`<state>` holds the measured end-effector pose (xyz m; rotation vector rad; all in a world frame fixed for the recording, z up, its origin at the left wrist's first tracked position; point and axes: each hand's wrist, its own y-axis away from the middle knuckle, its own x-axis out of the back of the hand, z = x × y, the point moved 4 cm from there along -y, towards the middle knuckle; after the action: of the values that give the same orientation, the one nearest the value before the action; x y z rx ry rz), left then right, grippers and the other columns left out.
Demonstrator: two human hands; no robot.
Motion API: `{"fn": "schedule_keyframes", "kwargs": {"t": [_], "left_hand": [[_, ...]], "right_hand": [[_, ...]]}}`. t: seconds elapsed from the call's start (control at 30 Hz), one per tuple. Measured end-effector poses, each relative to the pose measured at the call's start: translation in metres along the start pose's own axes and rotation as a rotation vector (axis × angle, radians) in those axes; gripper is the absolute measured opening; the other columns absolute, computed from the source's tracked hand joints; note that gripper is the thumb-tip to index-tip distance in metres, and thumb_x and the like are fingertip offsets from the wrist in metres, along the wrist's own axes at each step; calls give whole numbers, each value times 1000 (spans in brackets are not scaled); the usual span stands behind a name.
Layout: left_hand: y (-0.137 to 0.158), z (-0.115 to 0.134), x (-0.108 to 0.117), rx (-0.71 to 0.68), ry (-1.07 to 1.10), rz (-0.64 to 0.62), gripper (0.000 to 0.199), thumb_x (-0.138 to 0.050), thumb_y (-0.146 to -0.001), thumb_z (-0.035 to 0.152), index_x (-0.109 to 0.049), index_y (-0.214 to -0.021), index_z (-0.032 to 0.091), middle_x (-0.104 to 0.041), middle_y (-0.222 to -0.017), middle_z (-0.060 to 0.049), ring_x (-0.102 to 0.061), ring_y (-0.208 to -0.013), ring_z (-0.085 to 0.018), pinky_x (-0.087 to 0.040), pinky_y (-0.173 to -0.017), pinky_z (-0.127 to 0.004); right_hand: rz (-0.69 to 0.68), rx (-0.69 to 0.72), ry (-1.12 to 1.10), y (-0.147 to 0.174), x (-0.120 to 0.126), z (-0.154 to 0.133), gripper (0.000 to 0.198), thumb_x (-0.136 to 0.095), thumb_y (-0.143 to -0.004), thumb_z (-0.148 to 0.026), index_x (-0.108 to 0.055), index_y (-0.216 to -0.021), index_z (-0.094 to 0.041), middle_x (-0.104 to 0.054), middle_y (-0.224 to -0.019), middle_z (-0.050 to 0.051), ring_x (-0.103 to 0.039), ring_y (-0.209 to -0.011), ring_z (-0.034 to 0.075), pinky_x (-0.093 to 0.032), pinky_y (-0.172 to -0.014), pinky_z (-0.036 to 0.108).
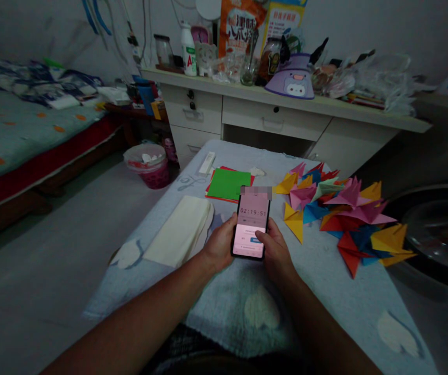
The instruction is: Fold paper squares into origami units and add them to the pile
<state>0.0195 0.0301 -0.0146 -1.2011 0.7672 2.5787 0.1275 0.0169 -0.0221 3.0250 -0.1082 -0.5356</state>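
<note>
A smartphone (249, 221) is held upright in both hands above the cloth-covered table (224, 307). My left hand (221, 244) grips its left edge. My right hand (276, 247) holds the right edge, with the thumb over a blue button on the lit screen. The screen reads 02:19:51 above a white pop-up whose small text I cannot read. Just beyond the phone lies a stack of square paper (229, 182), green on top with red below. A folded cream cloth or paper (177, 229) lies left of my left hand. Several folded paper cranes (349, 200) in many colours are heaped to the right.
A white box-like strip (207, 163) lies near the table's far left. Behind stands a white desk (243, 99) with drawers, crowded with jars, a bottle, packets and a purple visor (292, 78). A pink waste bin (151, 166) and a bed (32, 125) are left; a round-doored machine (443, 229) is right.
</note>
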Motion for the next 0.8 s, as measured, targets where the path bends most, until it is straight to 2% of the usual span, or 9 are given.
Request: {"fn": "schedule_keyframes", "kwargs": {"t": [0.27,0.4,0.6,0.8], "left_hand": [[0,0,0,3,10,-25,46,-35,-100,37,-69,-110,9,-74,-101,-13,-67,-101,-26,-50,-93,-38],[-2,-1,2,-13,20,-50,44,-37,-99,37,-69,-111,9,-74,-103,-14,-68,-101,-27,-50,-93,-39],[-1,1,-1,-3,20,-55,45,-36,-99,38,-68,-112,9,-73,-105,-14,-67,-102,-26,-50,-93,-38],[1,3,-3,11,2,-28,46,-34,-100,38,-68,-112,9,-74,-104,-13,-67,-103,-26,-50,-93,-38]], "right_hand": [[18,-14,6,-1,1,1,45,-61,-69,-21,-61,-113,-24,-72,-108,2,-68,-90,24,-56,-76,35],[-5,0,-14,0,0,0,45,-58,-69,-18,-61,-113,-25,-71,-111,1,-67,-94,24,-55,-79,36],[-121,49,-37,5,-4,-5,63,-54,-60,-8,-56,-120,-25,-69,-117,0,-63,-108,24,-50,-92,38],[-122,55,3,5,-6,-7,62,-55,-61,-7,-54,-120,-25,-69,-115,0,-63,-107,24,-50,-92,39]]}}
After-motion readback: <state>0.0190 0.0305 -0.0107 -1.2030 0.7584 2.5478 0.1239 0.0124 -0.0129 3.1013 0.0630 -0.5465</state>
